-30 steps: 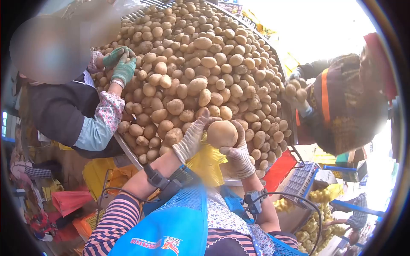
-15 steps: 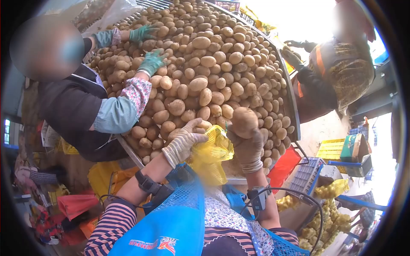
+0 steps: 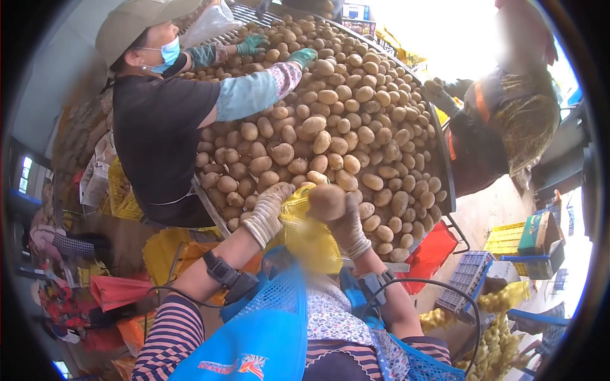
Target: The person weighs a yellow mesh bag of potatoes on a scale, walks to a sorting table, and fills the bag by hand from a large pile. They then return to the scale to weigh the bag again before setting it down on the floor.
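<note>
Many potatoes [image 3: 318, 120] cover a large metal-edged sorting table. My left hand [image 3: 267, 213], in a pale knitted glove, grips the left side of the mouth of a yellow mesh bag [image 3: 311, 238]. In my right hand [image 3: 348, 228], also gloved, is a large potato [image 3: 327, 202], held right at the bag's mouth. The bag hangs in front of my chest above the near table edge; how much it contains is blurred.
A co-worker [image 3: 162, 133] in green gloves reaches over the potatoes from the left. Another person [image 3: 502, 120] stands beyond the right edge. Red cloth [image 3: 429, 257], a crate [image 3: 464, 279] and filled yellow bags [image 3: 495, 336] are at the right.
My right hand has brought the large potato left, to the bag's mouth. The left co-worker's arms reach farther over the pile. The view has shifted slightly.
</note>
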The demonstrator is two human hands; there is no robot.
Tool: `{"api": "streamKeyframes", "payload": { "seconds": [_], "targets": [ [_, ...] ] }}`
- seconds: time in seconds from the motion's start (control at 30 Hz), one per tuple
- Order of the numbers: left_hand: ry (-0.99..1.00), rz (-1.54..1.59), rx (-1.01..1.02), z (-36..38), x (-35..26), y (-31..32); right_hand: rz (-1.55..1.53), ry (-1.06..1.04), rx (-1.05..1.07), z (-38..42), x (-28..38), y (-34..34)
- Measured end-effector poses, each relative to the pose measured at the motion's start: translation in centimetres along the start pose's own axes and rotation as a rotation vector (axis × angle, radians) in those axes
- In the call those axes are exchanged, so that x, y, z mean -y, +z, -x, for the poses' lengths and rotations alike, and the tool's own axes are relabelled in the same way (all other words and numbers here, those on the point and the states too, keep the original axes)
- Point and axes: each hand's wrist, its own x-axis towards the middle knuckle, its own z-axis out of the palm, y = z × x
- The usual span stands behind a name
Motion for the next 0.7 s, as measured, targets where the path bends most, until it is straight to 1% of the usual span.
{"api": "streamKeyframes", "payload": {
  "seconds": [0.03,0.07,0.1,0.13,0.17,0.2,0.23,0.27,0.3,0.33,0.37,0.4,0.47,0.5,0.53,0.57,0.6,0.67,0.7],
  "targets": [
    [0.143,-0.017,0.013,0.8,-0.5,0.6,0.353,0.026,-0.104,0.0,-0.1,-0.2],
    [0.284,-0.033,0.025,1.6,-0.9,1.0,0.747,-0.058,-0.012,0.2,0.7,0.6],
    [0.260,-0.025,0.075,2.4,-1.1,1.3,1.012,-0.062,-0.054,-0.3,-0.4,-0.8],
    [0.266,-0.023,0.080,3.2,-0.7,1.6,1.278,-0.067,-0.098,-0.9,-1.3,-2.2],
    [0.309,-0.104,0.161,4.0,0.1,1.9,1.283,-0.072,-0.097,-0.4,0.0,0.0],
    [0.350,-0.185,0.240,4.7,0.4,2.2,1.635,-0.034,-0.073,0.0,1.8,2.1],
    [0.229,-0.050,0.324,5.5,-0.4,2.3,1.986,0.009,-0.045,-0.1,3.1,3.7],
    [0.229,-0.047,0.320,5.8,-0.9,2.4,2.088,0.016,-0.080,-0.9,3.5,3.8],
    [0.205,-0.158,0.285,5.9,-1.5,2.4,2.149,0.012,0.034,-1.0,5.1,3.6],
    [0.185,-0.265,0.251,6.0,-2.0,2.5,2.212,0.004,0.155,-1.1,7.5,5.4],
    [0.140,-0.412,0.195,6.1,-2.3,2.9,2.258,0.003,0.085,-2.0,8.5,6.0],
    [0.201,-0.550,0.248,3.6,-1.0,0.8,2.285,0.027,0.088,-2.7,9.3,6.9],
    [0.093,-0.649,0.203,2.8,0.6,-0.9,2.011,0.051,0.237,-4.5,10.6,8.1],
    [0.104,-0.638,0.203,2.4,0.9,-1.6,1.593,0.100,0.066,-5.9,10.8,7.8],
    [0.043,-0.565,0.167,1.9,0.8,-2.1,1.173,0.139,-0.087,-7.8,10.8,7.2],
    [-0.017,-0.490,0.134,1.4,0.6,-2.5,1.124,-0.177,-0.198,-9.9,10.1,6.3],
    [-0.079,-0.415,0.100,0.7,0.5,-3.0,1.415,-0.234,-0.290,-12.4,10.1,4.7],
    [0.098,-0.041,0.101,-1.3,0.8,-4.5,1.995,-0.085,-0.500,-15.8,8.8,4.4],
    [0.101,-0.031,0.102,-1.9,0.2,-4.2,1.911,-0.008,-0.486,-17.8,7.6,1.8]
  ]
}}
